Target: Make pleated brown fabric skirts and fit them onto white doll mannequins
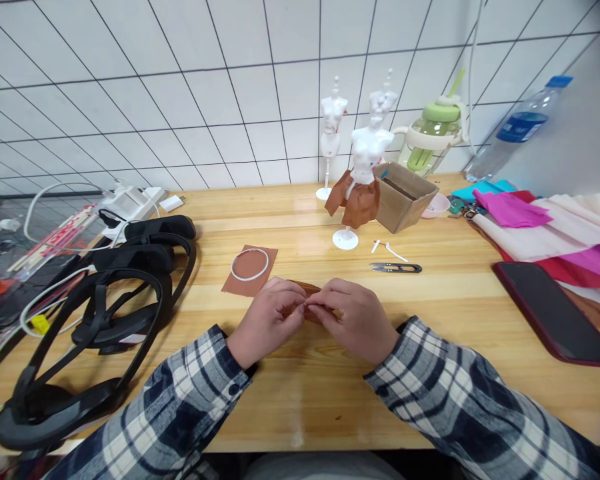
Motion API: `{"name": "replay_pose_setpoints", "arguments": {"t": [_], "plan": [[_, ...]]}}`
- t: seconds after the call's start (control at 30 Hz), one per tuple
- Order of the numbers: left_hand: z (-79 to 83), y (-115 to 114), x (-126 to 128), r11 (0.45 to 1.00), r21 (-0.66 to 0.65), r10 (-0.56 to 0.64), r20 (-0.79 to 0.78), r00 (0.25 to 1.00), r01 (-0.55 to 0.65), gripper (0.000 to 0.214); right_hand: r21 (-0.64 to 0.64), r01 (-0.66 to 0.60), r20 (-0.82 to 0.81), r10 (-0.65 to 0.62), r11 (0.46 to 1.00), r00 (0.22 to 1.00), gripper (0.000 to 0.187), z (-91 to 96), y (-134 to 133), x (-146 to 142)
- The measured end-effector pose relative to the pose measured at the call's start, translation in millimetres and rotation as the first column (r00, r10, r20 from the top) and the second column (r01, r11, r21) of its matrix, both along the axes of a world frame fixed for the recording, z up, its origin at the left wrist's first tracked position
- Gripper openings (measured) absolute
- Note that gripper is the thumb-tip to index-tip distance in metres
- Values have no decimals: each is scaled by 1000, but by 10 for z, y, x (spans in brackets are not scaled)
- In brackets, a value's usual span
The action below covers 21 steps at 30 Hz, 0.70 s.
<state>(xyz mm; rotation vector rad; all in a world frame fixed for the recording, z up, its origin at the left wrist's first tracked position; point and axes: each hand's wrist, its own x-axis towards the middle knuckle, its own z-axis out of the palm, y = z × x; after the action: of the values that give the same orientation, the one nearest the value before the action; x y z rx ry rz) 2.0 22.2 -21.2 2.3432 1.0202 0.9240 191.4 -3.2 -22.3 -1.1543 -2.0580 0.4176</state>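
Note:
A piece of brown cloth (306, 288) is pinched between my two hands, just above the wooden table. My left hand (273, 313) has its thumb and fingertips closed on the cloth's left part. Close against it, my right hand (353, 317) pinches the same cloth, and the fingertips of both hands nearly touch. Whether a needle or thread is between them is too small to tell. Beyond my left hand lies a flat brown cloth square (251, 283) with a pale ring (250, 265) on it. Black thread snips (396, 267) lie beyond my right hand.
Small white mannequins stand at the back, the front mannequin (367, 150) draped in brown cloth. A cardboard box (405, 200) is beside it. Black headsets (125, 313) and cables fill the left side. A phone (560, 312) and coloured fabrics (555, 227) lie at right.

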Motion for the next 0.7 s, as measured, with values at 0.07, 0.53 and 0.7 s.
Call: {"name": "replay_pose_setpoints", "arguments": {"t": [0.07, 0.53, 0.7], "plan": [[-1, 1, -2, 1000, 12, 1, 1, 1000, -1, 11, 2, 5, 8, -5, 1000, 1000, 14, 2, 2, 1], [0, -11, -8, 998, 39, 56, -67, 996, -54, 12, 48, 63, 82, -66, 997, 994, 12, -14, -4, -4], [33, -39, 5, 998, 64, 31, -90, 995, -25, 14, 59, 105, 58, -109, 993, 992, 7, 13, -10, -34]]}}
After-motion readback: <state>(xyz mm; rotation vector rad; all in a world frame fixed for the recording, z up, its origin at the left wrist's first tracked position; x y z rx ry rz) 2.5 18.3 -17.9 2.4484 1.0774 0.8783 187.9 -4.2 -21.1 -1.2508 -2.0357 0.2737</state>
